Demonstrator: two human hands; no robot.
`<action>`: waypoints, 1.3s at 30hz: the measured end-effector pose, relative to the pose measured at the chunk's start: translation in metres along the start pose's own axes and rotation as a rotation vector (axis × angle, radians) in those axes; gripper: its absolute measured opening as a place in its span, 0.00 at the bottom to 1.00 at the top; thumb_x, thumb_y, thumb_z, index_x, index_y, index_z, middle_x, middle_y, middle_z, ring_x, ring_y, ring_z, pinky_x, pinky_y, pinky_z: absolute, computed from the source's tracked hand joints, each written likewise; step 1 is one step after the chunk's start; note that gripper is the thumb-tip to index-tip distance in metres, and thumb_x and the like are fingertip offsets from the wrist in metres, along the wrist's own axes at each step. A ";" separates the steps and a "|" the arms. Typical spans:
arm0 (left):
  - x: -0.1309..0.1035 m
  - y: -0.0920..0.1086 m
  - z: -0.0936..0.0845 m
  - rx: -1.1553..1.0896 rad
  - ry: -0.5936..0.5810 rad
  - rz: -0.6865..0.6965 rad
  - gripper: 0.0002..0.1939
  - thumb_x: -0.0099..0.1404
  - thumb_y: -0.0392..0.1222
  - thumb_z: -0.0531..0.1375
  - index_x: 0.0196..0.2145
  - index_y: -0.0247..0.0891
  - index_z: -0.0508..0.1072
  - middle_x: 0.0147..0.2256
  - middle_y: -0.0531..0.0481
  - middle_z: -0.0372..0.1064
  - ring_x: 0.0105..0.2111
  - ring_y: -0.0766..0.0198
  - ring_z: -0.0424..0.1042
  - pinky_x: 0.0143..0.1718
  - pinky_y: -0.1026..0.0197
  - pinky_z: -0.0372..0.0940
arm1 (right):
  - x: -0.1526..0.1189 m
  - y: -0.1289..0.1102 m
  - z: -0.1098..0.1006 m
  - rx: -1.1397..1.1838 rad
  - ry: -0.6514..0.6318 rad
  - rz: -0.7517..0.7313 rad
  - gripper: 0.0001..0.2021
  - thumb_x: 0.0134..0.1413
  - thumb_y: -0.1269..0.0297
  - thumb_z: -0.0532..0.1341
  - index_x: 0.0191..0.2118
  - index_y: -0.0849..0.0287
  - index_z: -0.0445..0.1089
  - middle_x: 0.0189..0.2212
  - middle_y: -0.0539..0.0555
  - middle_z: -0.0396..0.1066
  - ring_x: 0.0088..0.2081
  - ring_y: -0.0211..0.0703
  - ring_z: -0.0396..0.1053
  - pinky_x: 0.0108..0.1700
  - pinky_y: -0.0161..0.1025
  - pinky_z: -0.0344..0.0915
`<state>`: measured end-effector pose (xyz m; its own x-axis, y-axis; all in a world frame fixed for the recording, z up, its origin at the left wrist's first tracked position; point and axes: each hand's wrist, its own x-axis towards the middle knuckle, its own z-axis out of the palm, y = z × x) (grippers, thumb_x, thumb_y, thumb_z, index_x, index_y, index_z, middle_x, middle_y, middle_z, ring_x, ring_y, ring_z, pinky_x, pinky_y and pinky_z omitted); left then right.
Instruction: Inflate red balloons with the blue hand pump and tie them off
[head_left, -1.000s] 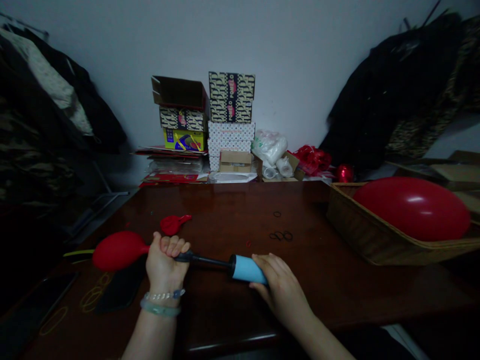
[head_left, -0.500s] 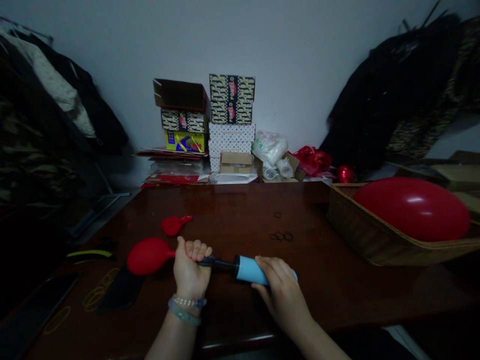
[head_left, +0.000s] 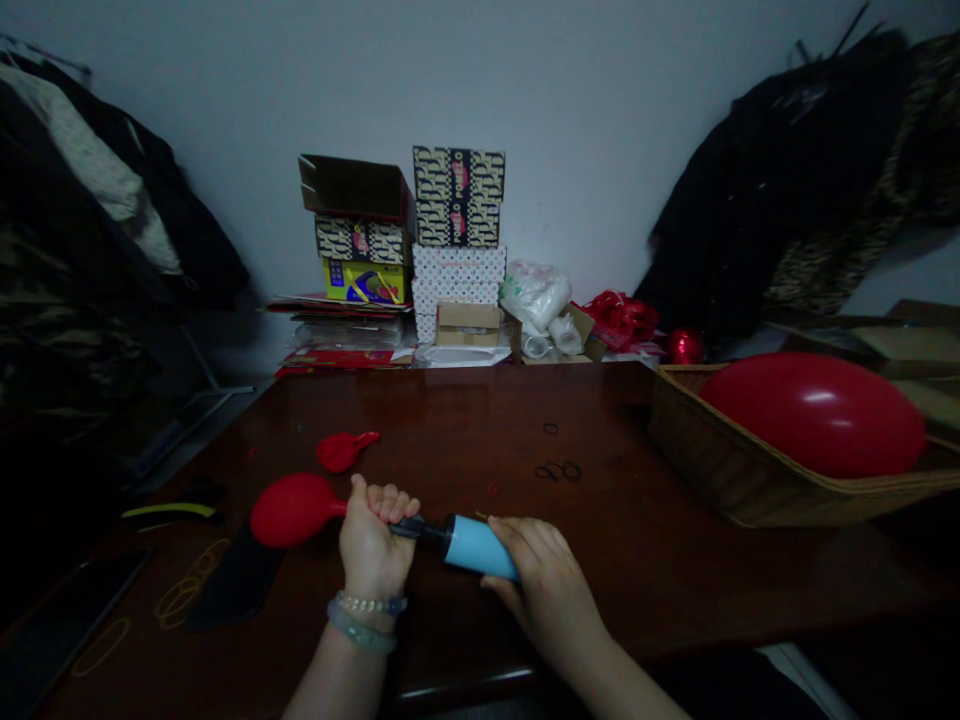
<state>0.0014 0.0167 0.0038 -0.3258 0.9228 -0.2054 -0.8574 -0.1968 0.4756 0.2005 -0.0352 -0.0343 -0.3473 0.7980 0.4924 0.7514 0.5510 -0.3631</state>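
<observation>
Elastic bands (head_left: 561, 471) behind-right of hand pump (head_left: 478, 547), uninflated balloon (head_left: 341, 452) behind-left, wicker basket (head_left: 750, 492) farther right with inflated balloon (head_left: 817, 413) in it, stacked cartons (head_left: 459, 210) well behind.

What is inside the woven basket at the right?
Inside the woven basket sits a big red balloon. Whatever lies beneath it is hidden by the balloon and basket wall.

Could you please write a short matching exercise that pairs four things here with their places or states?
1. pump
2. largest balloon
3. medium balloon
4. smallest balloon

A. limp on the table
B. in the basket
C. inflated, neck at the left hand
D. light blue, in the right hand

Pairs: 1-D, 2-B, 3-C, 4-A
</observation>
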 end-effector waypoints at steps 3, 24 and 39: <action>0.005 0.011 0.002 0.005 0.029 0.018 0.23 0.67 0.43 0.52 0.17 0.38 0.48 0.14 0.59 0.44 0.12 0.73 0.46 0.16 0.66 0.49 | 0.002 0.002 -0.004 -0.001 -0.013 0.000 0.28 0.48 0.65 0.67 0.56 0.58 0.61 0.48 0.59 0.69 0.47 0.53 0.66 0.50 0.52 0.63; 0.015 0.010 -0.005 0.023 -0.041 0.012 0.22 0.65 0.45 0.55 0.18 0.37 0.51 0.15 0.59 0.47 0.15 0.72 0.52 0.21 0.66 0.57 | -0.003 0.012 -0.010 -0.055 -0.059 0.005 0.25 0.54 0.65 0.62 0.58 0.57 0.60 0.49 0.60 0.68 0.46 0.51 0.66 0.49 0.50 0.66; -0.001 -0.022 0.001 0.167 -0.016 -0.039 0.21 0.65 0.48 0.54 0.17 0.37 0.59 0.17 0.55 0.55 0.21 0.66 0.62 0.37 0.54 0.68 | -0.005 0.002 0.000 -0.055 -0.009 0.052 0.26 0.54 0.66 0.62 0.58 0.57 0.58 0.48 0.59 0.68 0.45 0.52 0.65 0.47 0.50 0.66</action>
<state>0.0209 0.0203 -0.0055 -0.2855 0.9343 -0.2134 -0.7907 -0.1037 0.6034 0.2040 -0.0383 -0.0379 -0.3118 0.8276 0.4668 0.7984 0.4946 -0.3436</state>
